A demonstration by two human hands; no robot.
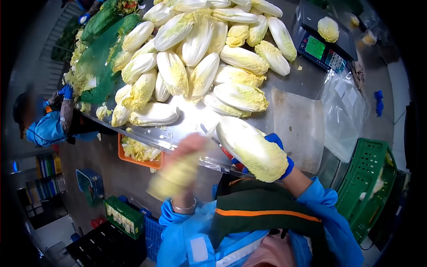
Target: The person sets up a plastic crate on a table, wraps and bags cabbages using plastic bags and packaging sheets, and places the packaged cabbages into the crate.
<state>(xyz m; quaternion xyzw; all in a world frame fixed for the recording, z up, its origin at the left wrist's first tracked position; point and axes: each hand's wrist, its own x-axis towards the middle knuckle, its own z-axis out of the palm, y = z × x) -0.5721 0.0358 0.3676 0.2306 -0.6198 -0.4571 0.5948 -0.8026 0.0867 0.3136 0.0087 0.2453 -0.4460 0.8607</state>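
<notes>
At the grey metal bench's (300, 82) near edge, I couldn't tell whether the blurred left hand (192, 146) gripped a pale-yellow leaf (172, 179); the blue-gloved right hand (289, 167) clasped an oblong white-and-yellow cabbage's (251, 149) leafy end; rightward, a black scale's (331, 49) green digits were unreadable.

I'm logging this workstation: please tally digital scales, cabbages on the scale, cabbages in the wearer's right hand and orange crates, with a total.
Digital scale: 1
Cabbage on the scale: 1
Cabbage in right hand: 1
Orange crate: 1
Total: 4
</notes>
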